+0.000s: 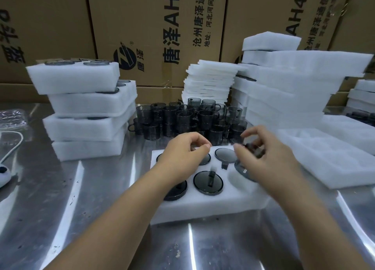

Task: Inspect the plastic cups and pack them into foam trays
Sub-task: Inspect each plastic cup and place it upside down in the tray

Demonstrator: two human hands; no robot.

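The tray (203,207) lies on the steel table (97,219) before the person, with smoky grey cups (208,182) seated upside down in its round pockets. The right hand (269,160) curls its fingers round one dark, blurred cup (254,149) above the tray's right rear pocket. The left hand (182,150) hovers over the left rear, fingers curled with nothing seen in them. More handled cups (182,117) are heaped behind.

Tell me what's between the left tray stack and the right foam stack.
Head view: a cluster of dark cups, thin foam sheets behind them.
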